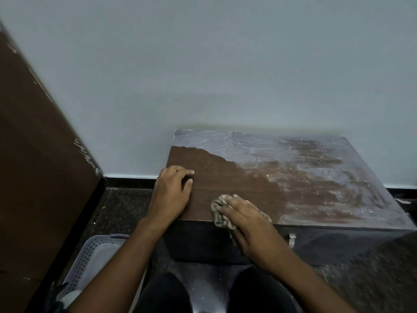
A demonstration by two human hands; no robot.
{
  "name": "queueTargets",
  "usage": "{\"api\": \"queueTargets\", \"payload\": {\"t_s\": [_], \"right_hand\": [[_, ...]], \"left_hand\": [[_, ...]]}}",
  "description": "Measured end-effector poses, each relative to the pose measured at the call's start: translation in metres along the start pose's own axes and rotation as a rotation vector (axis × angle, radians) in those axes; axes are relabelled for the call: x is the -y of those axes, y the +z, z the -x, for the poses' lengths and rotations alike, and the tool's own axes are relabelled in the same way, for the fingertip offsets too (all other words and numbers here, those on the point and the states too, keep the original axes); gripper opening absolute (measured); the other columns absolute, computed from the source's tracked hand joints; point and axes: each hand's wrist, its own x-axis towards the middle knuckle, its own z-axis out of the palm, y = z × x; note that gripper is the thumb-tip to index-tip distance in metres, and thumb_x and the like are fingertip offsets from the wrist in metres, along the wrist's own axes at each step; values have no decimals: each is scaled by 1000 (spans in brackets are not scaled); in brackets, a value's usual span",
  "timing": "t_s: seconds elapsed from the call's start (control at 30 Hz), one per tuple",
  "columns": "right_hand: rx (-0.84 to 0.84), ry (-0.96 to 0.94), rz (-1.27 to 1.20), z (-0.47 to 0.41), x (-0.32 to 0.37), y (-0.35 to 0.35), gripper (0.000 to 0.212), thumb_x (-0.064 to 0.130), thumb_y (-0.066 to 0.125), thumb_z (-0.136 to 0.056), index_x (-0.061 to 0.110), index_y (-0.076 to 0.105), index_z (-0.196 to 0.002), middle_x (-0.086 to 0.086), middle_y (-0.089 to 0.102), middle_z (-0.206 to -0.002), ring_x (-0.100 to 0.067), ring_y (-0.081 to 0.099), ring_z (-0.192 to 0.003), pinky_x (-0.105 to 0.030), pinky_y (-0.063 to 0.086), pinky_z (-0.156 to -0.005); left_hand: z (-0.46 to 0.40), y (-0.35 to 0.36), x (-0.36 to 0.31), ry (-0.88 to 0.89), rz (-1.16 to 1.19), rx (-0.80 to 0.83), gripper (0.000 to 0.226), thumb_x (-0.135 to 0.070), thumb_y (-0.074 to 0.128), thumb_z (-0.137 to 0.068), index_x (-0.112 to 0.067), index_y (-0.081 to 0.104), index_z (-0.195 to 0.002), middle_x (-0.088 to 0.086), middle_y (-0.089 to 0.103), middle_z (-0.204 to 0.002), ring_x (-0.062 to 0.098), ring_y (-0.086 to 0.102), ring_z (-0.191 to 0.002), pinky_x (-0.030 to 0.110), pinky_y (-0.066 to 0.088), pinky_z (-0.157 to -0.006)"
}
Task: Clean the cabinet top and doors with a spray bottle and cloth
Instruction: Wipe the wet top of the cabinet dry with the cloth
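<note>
Against the pale wall [225, 64] stands a low brown cabinet [225, 177], seen from above by a person crouched before it. Its top is wet and glistening over the far and right parts; the near-left part is matt and dry-looking, with a ragged boundary running diagonally between the two.

Left hand [171, 195]: rests palm-down on the near-left corner of the top, fingers loosely curled, their tips touching the surface, holding nothing.

Right hand [246, 224]: lies flat on a crumpled, patterned cloth [220, 213] at the front edge of the top, fingers straight and close together, pressing it down. The cloth shows to the left of the hand and at its right side, and part of it hangs over the edge onto the dark front.

A metal handle [292, 239] projects from the dark cabinet front, right of the right hand. A perforated grey basket [94, 256] sits on the dark speckled floor [121, 211] at lower left, beside a brown panel [33, 166] with chipped edges. The person's dark-clad knees [167, 292] show at the bottom. No spray bottle is identifiable in this view.
</note>
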Motion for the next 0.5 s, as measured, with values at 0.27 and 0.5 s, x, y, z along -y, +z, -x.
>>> {"api": "queueTargets", "payload": {"t_s": [0.27, 0.5], "right_hand": [[-83, 183, 93, -74, -25, -11, 50, 17, 53, -100, 25, 44, -148, 2, 36, -158, -20, 29, -147, -28, 16, -117], [-29, 30, 51, -188, 8, 39, 49, 15, 52, -97, 14, 46, -146, -11, 42, -153, -28, 35, -142, -42, 25, -120]], "left_hand": [[-6, -10, 25, -154, 131, -100, 29, -18, 62, -90, -18, 64, -119, -4, 60, -118, 12, 49, -112, 30, 44, -98], [-9, -6, 45, -612, 513, -168, 33, -20, 55, -94, -15, 62, -126, 2, 67, -121, 12, 63, -104, 35, 50, -97]]}}
